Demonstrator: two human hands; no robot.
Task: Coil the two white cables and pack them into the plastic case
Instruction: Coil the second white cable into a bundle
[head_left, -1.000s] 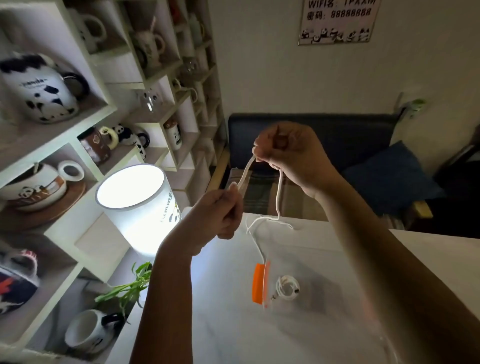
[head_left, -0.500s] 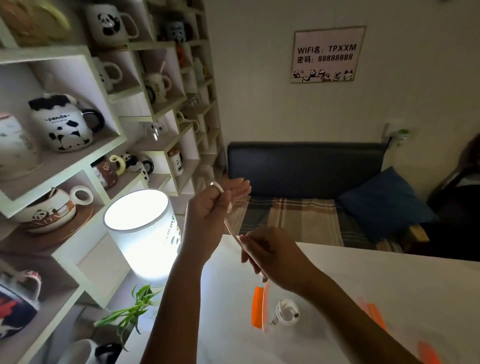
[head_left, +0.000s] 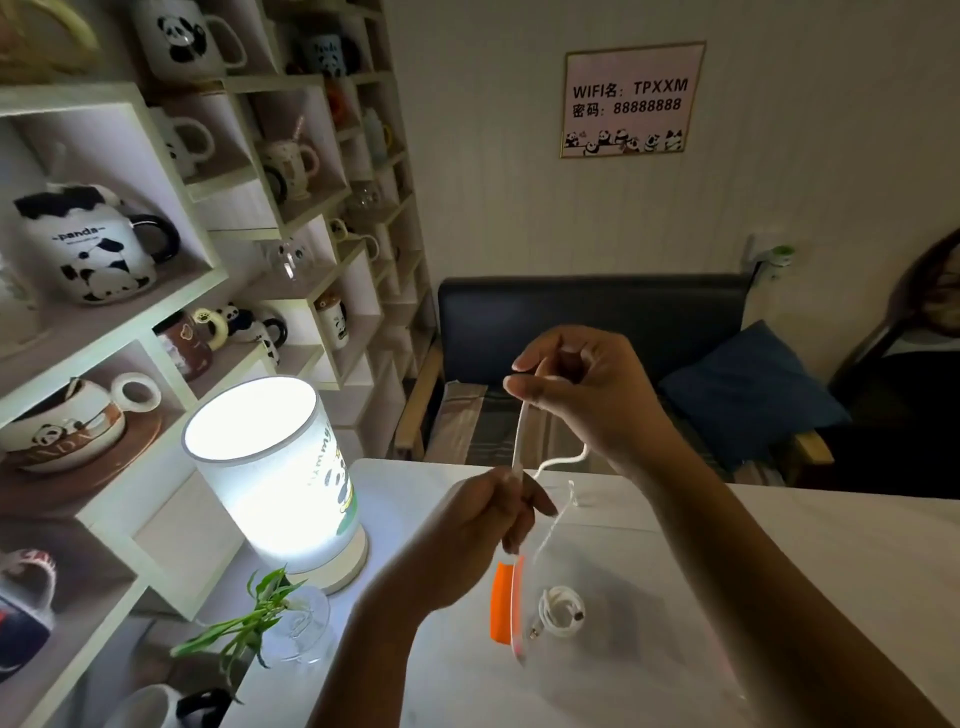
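Note:
Above the white table (head_left: 831, 551), both hands hold one white cable (head_left: 519, 436). My right hand (head_left: 587, 395) pinches its upper part. My left hand (head_left: 483, 525) grips it lower down, just above the case. A loose length of the cable curls under my right hand and trails down to the table. The clear plastic case (head_left: 623, 665) with an orange latch (head_left: 501, 603) lies open on the table below my hands. A second white cable (head_left: 561, 610) lies coiled inside it.
A lit drum lamp (head_left: 270, 478) stands at the table's left edge, with a small plant in a glass vase (head_left: 306, 629) in front of it. Shelves of panda mugs fill the left wall. A dark sofa with a blue cushion (head_left: 753, 395) stands beyond the table.
My right hand has risen from near the table to above my left hand, drawing the cable up. My left hand has dropped lower, and the camera has tilted.

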